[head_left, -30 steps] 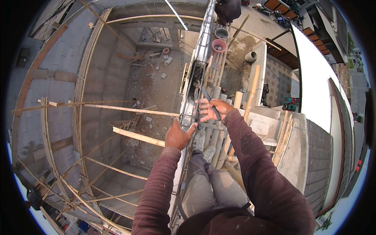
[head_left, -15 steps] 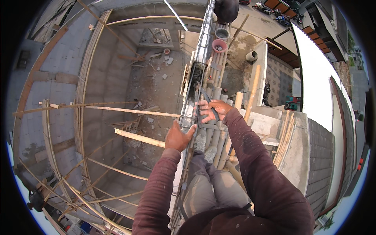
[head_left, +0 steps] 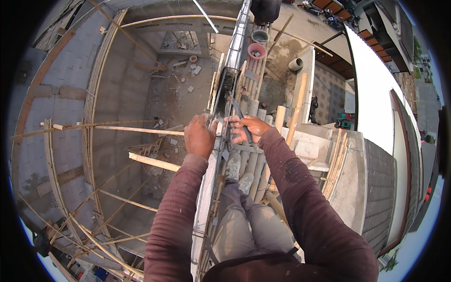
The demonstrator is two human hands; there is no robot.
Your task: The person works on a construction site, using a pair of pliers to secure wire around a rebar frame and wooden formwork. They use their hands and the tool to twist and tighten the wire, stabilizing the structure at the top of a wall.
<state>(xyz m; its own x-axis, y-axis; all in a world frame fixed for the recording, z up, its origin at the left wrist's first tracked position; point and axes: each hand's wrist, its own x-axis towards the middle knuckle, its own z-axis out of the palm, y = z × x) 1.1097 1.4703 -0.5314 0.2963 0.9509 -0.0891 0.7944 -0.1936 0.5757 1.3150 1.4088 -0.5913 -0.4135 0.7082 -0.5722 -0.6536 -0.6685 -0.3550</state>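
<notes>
A cage of thin steel reinforcing bars (head_left: 238, 32) runs along the top of a narrow wall, from the far edge back toward me. My right hand (head_left: 251, 128) is on its right side, with dark-handled pincers (head_left: 240, 114) held across the palm and some fingers stretched toward the bars. Across from it, my left hand (head_left: 201, 135) is at the cage's left edge, fingers curled and thumb close to the fingertips. Whatever those fingers pinch is too small to make out. Between the hands, the bars and the pincers' jaws are partly hidden.
Bamboo poles (head_left: 253, 164) form the walkway under my shoes (head_left: 233, 167). Farther along it are a pink bucket (head_left: 256, 51), a grey bucket (head_left: 260, 36) and another person's dark head covering (head_left: 266, 10). Leftward lies a deep room floor (head_left: 176, 101) with rubble, crossed by a bamboo pole (head_left: 136, 130).
My left hand has moved up and forward along the cage, its fingers now curled instead of spread. The right hand keeps the pincers near the bars. The whole view has shifted slightly.
</notes>
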